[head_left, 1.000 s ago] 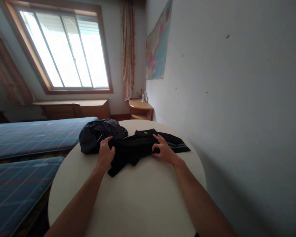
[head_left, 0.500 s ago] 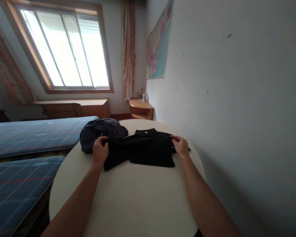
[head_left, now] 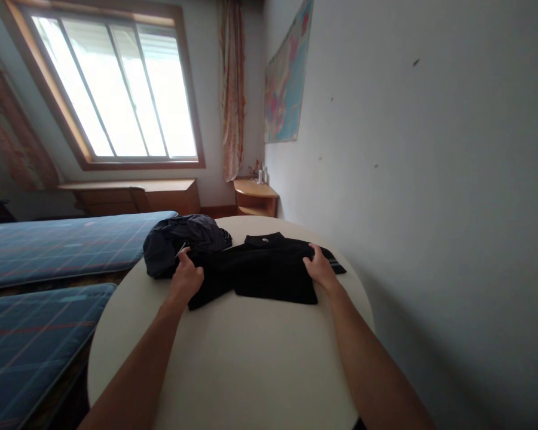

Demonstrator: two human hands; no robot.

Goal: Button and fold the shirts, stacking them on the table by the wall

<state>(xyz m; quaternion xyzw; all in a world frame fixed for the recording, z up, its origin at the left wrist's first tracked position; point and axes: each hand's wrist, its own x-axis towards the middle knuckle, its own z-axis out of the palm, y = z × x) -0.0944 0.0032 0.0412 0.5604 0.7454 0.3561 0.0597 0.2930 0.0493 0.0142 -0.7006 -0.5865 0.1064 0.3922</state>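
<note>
A black polo shirt [head_left: 264, 272] lies spread on a round white table [head_left: 260, 364], its collar at the far side and a small pale label inside the neck. My left hand [head_left: 187, 278] is at the shirt's left sleeve, thumb and fingers closed on the dark cloth; the fingertips are partly hidden. On the right side of the shirt, my right hand [head_left: 319, 267] pinches the cloth near the shoulder, inward of the striped sleeve. Just beyond my left hand sits a crumpled heap of dark clothes [head_left: 179, 230], with a thin white strip showing near my fingers.
Two blue plaid mattresses [head_left: 72, 245] lie left of the table. A bare wall [head_left: 430, 209] runs close along the right. Behind stand a wooden desk [head_left: 170, 191] under the window [head_left: 116, 89] and a small corner shelf [head_left: 255, 190].
My right hand has shifted inward from the right sleeve, whose stripes now show. My left hand has moved slightly right, its fingers changing position. The shirt lies nearly as before.
</note>
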